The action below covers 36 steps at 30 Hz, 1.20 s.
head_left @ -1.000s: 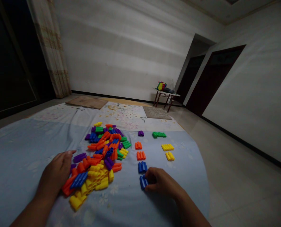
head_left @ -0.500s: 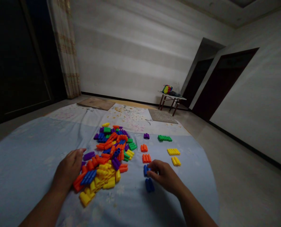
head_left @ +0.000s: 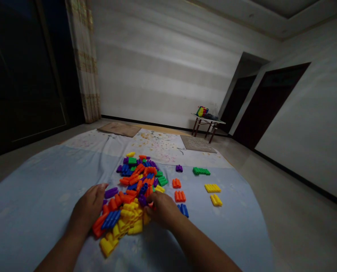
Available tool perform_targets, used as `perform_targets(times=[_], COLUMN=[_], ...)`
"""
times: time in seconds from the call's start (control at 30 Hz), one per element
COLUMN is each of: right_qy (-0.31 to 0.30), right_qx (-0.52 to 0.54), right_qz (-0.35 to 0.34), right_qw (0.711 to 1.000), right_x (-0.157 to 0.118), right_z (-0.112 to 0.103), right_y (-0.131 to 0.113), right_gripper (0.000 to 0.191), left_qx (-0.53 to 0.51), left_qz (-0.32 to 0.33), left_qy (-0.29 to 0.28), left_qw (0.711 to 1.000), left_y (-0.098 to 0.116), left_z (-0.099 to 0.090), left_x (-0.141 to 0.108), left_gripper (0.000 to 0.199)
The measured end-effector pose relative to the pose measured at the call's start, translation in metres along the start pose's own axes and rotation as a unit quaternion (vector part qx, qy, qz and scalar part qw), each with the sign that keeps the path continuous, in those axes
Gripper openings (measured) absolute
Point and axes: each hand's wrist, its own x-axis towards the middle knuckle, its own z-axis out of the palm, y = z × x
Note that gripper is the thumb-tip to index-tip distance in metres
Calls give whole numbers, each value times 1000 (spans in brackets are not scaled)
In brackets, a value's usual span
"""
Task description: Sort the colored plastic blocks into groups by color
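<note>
My left hand [head_left: 87, 206] lies along the left side of a pile of toy blocks [head_left: 123, 215], its fingers stretched out beside a purple block [head_left: 111, 193] and holding nothing. At the right side of the pile is my right hand [head_left: 162, 209]. Its thumb and forefinger close around an orange block [head_left: 151, 206], mostly hidden by the fingers, next to a dark purple block [head_left: 142, 200]. Blue blocks [head_left: 183, 210] sit just beyond the right wrist, partly covered by the forearm.
Right of the pile, orange blocks [head_left: 180, 196], a small purple block [head_left: 179, 168], a green strip [head_left: 201, 171] and yellow blocks [head_left: 212, 188] lie apart on the blue cloth [head_left: 236, 226]. Two flat brown boards [head_left: 119, 129] lie at the far edge. A small table [head_left: 208, 119] stands behind.
My right hand has moved left from the blue blocks to the right side of the pile, leaving them on the cloth. My left hand stays beside the pile. The view has shifted slightly.
</note>
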Motion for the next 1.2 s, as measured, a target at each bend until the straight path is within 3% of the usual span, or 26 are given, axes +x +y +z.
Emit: perform_targets(times=[0.13, 0.3, 0.4, 0.5, 0.77, 0.97, 1.2], right_qy=[81, 163, 182, 176, 181, 155, 128], right_qx=[77, 181, 172, 147, 25, -10, -39], right_qz=[21, 101, 162, 194, 255, 254, 255], right_qw=[994, 965, 955, 954, 950, 955, 958], right_x=[-9, -24, -27, -27, -32, -31, -23], right_z=[-15, -39, -39, -32, -30, -31, -39], right_y=[27, 94, 130, 150, 164, 162, 166], right_gripper=[16, 26, 34, 37, 33, 41, 24], left_qx=[-2, -1, 7, 13, 16, 14, 12], left_qz=[0, 4, 6, -3, -26, -24, -6], left_qy=[-8, -8, -6, -14, -28, -34, 5], left_qw=[1000, 1000, 1000, 1000, 999, 999, 1000], left_y=[-3, 2, 3, 1, -6, -4, 0], left_z=[1, 1, 1, 1, 2, 3, -2], left_x=[2, 2, 2, 3, 3, 5, 2], left_gripper=[50, 49, 49, 50, 53, 52, 46])
